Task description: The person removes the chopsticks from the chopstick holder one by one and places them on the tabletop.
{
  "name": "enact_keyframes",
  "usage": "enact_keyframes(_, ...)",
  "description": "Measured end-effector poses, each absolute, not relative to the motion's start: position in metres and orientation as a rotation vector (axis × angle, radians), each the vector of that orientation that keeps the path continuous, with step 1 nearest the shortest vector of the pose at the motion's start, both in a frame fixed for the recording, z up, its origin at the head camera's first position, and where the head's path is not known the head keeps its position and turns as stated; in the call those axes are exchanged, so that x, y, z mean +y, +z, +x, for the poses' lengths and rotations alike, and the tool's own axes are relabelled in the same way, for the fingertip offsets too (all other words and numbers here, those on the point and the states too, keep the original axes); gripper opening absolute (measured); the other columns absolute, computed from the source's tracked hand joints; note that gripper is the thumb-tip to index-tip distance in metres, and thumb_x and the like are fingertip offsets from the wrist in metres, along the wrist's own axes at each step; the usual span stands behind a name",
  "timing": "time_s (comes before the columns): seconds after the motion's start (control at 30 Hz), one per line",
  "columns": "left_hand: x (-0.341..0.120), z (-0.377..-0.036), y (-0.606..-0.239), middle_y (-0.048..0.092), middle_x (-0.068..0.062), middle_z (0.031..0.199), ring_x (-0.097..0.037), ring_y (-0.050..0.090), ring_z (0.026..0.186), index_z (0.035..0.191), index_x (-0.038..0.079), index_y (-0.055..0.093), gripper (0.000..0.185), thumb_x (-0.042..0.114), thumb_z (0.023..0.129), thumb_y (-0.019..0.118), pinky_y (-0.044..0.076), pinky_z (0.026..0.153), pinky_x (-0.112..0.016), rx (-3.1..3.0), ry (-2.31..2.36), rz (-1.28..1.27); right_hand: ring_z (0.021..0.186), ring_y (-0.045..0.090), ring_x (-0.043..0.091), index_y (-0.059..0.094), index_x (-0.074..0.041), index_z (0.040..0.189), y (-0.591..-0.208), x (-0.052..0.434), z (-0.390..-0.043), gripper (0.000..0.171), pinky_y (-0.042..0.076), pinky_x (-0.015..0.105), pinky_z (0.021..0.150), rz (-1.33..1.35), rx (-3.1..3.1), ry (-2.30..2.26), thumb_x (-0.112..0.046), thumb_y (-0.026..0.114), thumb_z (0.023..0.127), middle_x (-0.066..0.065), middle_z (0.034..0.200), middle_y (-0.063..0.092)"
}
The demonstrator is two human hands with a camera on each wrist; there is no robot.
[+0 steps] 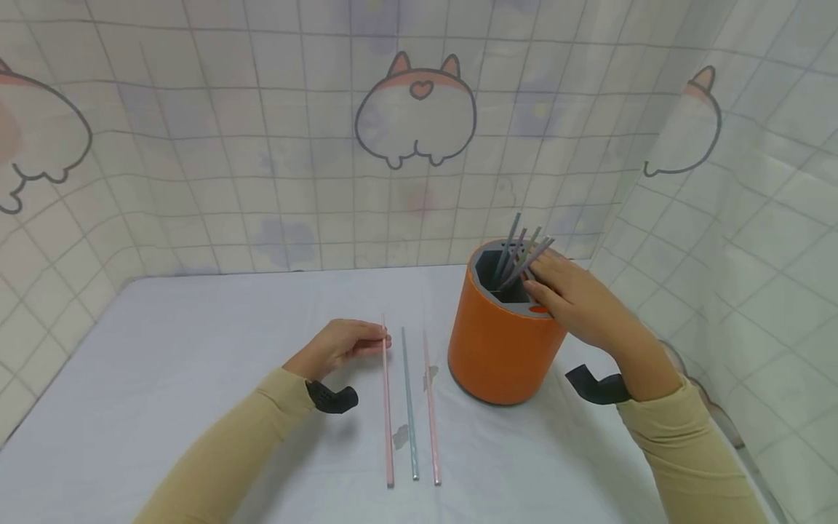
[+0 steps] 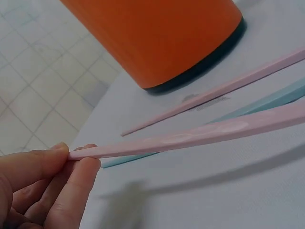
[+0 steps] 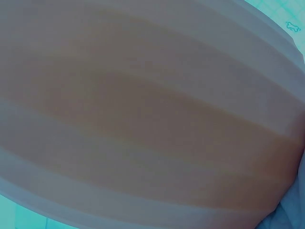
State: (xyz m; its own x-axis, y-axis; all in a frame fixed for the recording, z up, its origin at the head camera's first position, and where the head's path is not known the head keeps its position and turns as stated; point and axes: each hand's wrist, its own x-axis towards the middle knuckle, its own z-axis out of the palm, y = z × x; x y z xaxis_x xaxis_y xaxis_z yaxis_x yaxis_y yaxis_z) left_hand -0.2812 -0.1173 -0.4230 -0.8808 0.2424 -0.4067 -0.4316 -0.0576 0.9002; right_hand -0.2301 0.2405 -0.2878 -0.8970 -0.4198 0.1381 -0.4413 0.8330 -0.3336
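Your L hand (image 1: 340,348) pinches the far tip of the leftmost pink chopstick (image 1: 387,407) betw. thumb and fingers – the wrist view shows that tip lifted a bit off the table (image 1: 196,378), the rest trailing toward 6 o'clock. Just at its 3 o'clock lie a blue chopstick (image 1: 409,407) and a second pink one (image 1: 430,411), all roughly parallel. The orange holder (image 1: 497,349) stands at 3 o'clock of those, grey chopsticks (image 1: 520,258) leaning in its slot. Your R hand (image 1: 576,298) rests on the holder's rim, fingers fairly straight, at the grey sticks – can't tell if it grips any; R wrist view is only orange blur. Looks like a sorting step, pink stick in hand. Next move prob. needs a firmer pinch nearer mid-stick, and the R hand steadying the holder.
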Motion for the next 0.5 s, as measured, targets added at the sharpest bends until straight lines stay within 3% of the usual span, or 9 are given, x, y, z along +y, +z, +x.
enact_keyframes(0.5,-0.108,-0.285,-0.446,0.073,-0.002,0.08,-0.007,0.07,0.069,0.116,-0.009,0.066,0.032,0.005,0.088,0.073,0.06,0.068,-0.018,1.982,1.834,-0.333,0.153,0.017,0.039,0.029,-0.007,0.155,-0.288,0.238,-0.228,0.057,0.016,0.062,0.123,0.679,-2.959,0.539,-0.037,0.036,0.108,0.016,0.164,0.025)
